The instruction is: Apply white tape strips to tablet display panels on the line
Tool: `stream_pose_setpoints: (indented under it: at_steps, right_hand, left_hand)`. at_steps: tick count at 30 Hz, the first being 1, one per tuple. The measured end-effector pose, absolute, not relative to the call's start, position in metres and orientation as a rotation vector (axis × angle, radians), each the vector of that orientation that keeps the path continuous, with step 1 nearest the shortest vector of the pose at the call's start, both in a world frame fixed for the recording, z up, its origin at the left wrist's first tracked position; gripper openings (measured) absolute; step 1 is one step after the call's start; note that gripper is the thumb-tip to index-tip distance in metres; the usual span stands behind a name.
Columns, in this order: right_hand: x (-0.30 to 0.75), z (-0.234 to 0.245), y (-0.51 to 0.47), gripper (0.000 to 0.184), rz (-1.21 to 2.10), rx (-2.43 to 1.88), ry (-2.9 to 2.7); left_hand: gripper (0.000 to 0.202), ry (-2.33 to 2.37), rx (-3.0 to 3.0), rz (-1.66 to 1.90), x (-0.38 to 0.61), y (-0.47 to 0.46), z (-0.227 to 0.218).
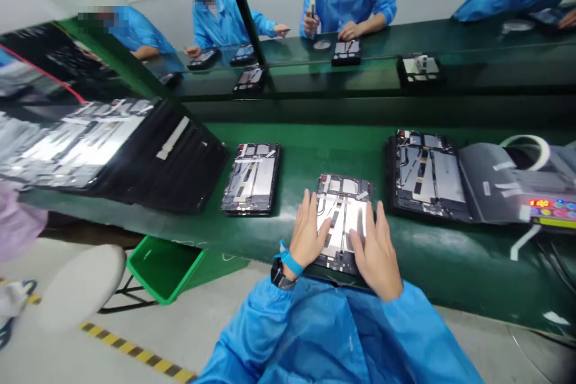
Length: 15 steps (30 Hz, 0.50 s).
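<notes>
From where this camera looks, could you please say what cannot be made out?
Head view:
Parts of the middle device: hidden by the left hand and right hand.
Its underside: hidden by its own body.
Far-left panels: blurred, cut by the left edge.
Display box: cut by the right edge.

A glossy, creased blue smock (321,336) is covering the torso, its long sleeves (252,327) shining in the same blue; a dark watch (276,274) and a bright blue band (292,262) are circling the left wrist (287,270).
</notes>
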State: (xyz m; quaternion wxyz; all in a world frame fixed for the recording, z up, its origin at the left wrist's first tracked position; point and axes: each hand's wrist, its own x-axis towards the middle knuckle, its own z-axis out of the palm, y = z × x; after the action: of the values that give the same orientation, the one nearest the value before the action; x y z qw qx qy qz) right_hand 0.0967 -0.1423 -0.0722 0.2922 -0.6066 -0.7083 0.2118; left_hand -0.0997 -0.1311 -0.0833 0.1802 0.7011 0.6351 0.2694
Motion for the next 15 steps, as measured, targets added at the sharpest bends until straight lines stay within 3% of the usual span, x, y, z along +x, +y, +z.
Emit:
stream_pose_setpoints:
  at_steps: [5,9,15]
  right_hand:
    - [0.087,-0.096,-0.19,0.081,1.012,-1.565,-1.31]
    - [0.069,-0.094,-0.186,0.08,1.096,-1.4,-1.113]
    - [0.016,-0.053,-0.14,0.079,1.017,-1.27,-1.388]
  left_hand:
    - [0.074,1.813,1.808,0.894,-0.095,-0.155,-0.099]
    - [0.076,1.749,1.778,0.993,-0.108,-0.152,-0.092]
    - [0.081,1.748,1.69,1.069,-0.178,-0.132,-0.046]
